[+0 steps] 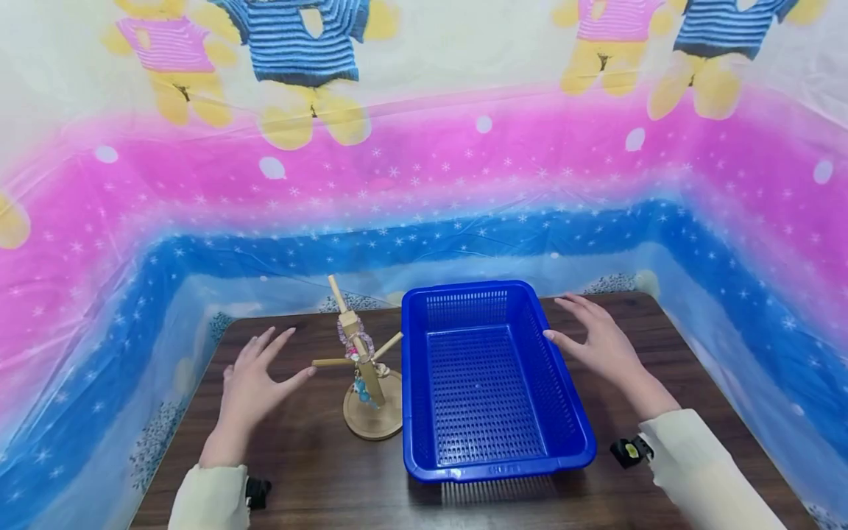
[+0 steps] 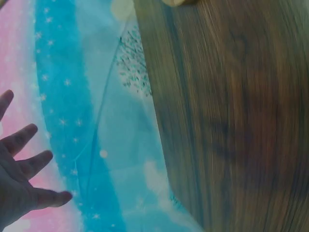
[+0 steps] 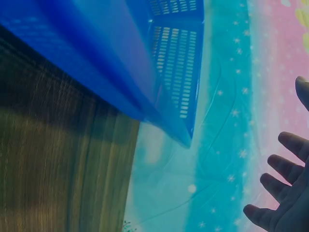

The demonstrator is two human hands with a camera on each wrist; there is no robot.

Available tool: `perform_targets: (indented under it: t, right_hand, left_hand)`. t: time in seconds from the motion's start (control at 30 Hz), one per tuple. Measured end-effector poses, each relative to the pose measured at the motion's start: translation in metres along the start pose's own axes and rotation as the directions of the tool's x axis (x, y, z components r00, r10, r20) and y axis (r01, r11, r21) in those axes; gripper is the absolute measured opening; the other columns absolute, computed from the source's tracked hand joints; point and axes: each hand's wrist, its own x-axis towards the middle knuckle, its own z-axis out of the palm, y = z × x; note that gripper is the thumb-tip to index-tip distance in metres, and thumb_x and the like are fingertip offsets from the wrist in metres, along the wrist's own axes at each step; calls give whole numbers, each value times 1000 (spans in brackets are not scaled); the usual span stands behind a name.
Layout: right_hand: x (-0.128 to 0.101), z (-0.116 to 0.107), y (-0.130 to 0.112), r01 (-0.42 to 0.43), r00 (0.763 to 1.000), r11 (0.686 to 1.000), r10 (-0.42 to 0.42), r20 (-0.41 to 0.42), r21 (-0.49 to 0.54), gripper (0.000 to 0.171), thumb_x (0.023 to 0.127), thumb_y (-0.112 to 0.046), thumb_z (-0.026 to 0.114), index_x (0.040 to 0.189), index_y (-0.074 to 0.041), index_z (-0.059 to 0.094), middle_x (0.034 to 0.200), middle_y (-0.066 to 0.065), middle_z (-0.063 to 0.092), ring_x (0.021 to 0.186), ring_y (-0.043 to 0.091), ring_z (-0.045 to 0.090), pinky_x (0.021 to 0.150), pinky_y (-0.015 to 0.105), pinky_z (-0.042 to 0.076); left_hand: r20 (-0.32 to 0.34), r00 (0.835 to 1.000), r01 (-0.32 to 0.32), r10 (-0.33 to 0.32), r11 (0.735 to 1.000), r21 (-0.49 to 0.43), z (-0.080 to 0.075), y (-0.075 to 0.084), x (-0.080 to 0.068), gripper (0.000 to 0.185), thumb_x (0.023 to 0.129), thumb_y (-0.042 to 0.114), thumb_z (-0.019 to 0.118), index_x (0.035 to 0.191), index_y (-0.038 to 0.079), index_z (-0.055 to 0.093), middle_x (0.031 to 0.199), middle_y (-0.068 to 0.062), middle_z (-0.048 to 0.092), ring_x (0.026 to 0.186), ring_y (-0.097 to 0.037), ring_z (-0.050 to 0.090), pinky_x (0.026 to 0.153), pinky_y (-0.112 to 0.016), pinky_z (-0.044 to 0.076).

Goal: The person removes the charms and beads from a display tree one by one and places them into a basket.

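A blue plastic basket [image 1: 563, 412] with nothing in it stands on the dark wooden table [image 1: 311, 471]. Left of it is a small wooden stand [image 1: 363, 361] with pegs on a round base; a beaded bracelet and small trinkets hang from it. My left hand [image 1: 255, 379] hovers open over the table just left of the stand, fingers spread, holding nothing. My right hand [image 1: 596, 338] is open too, fingers straight, beside the basket's right rim near its far corner. The left wrist view shows the left hand [image 2: 21, 183] with splayed fingers; the right wrist view shows the right hand [image 3: 285, 203] beside the basket [image 3: 145, 63].
A plastic sheet [image 1: 424, 191] printed with pink and blue bands and cartoon bears rises around the table on the left, back and right sides. The table's left edge [image 2: 159, 145] meets this sheet.
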Motion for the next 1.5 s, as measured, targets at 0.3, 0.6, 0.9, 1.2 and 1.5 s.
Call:
perform_targets:
  t: [0.3, 0.6, 0.9, 1.2, 1.5]
  right_hand:
    - [-9, -6, -25, 5, 1000, 996, -5, 0, 89, 60, 100, -42, 65, 145, -3, 54, 152, 25, 50, 143, 49, 42, 114, 73, 38]
    - [-8, -8, -56, -13, 999, 975, 0, 55, 220, 48, 102, -39, 63, 137, -8, 61, 144, 20, 60, 131, 42, 57, 107, 63, 50]
    - [2, 4, -81, 1, 998, 940, -24, 63, 342, 34, 102, -30, 65, 127, -7, 67, 130, 16, 69, 114, 32, 66, 97, 50, 58]
    - [17, 34, -105, 11, 993, 901, -62, 103, 433, 32, 102, -26, 64, 126, -5, 66, 127, 16, 70, 116, 33, 65, 99, 50, 58]
    - [23, 58, -130, -2, 989, 864, -73, 130, 503, 28, 100, -24, 66, 123, -8, 69, 127, 14, 71, 113, 29, 66, 98, 46, 59]
  left_hand:
    - [77, 997, 48, -27, 959, -278, 6, 10, -7, 73, 96, 37, 70, 157, 12, 39, 167, -24, 27, 153, -52, 24, 117, -79, 27]
    - [94, 993, 109, -76, 901, -420, 12, 20, -11, 67, 98, 31, 68, 156, 12, 41, 164, -24, 33, 152, -49, 29, 121, -74, 26]
    - [10, 994, 94, -105, 832, -547, 23, 29, -12, 57, 97, 19, 69, 149, 7, 50, 151, -21, 55, 137, -31, 57, 118, -46, 47]
    - [-65, 978, 88, -198, 674, -734, 35, 40, -12, 48, 96, 6, 69, 142, -1, 56, 131, -7, 70, 103, 20, 56, 96, -2, 49]
    - [-133, 960, 16, -247, 524, -852, 54, 46, -13, 38, 92, -4, 69, 130, -4, 63, 98, 29, 68, 92, 11, 65, 86, -4, 55]
